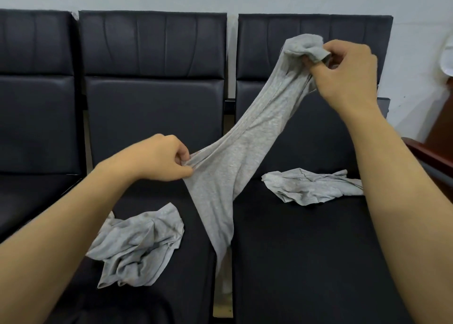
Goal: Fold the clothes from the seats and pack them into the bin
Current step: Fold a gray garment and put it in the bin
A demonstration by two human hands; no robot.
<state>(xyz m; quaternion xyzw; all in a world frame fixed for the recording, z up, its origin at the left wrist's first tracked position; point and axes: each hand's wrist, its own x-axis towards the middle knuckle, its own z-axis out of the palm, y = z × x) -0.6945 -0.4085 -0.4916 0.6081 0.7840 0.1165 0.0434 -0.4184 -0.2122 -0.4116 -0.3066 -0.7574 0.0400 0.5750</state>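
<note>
Now your left hand (157,159) and right hand (348,71) both pinch the grey garment (235,157), stretched above the seats (306,238); next, I'd spread it flat for folding.

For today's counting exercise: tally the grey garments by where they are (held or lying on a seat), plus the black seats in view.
Grey garment held in both hands: 1
Grey garments lying on seats: 2
Black seats: 3
Total: 6
</note>
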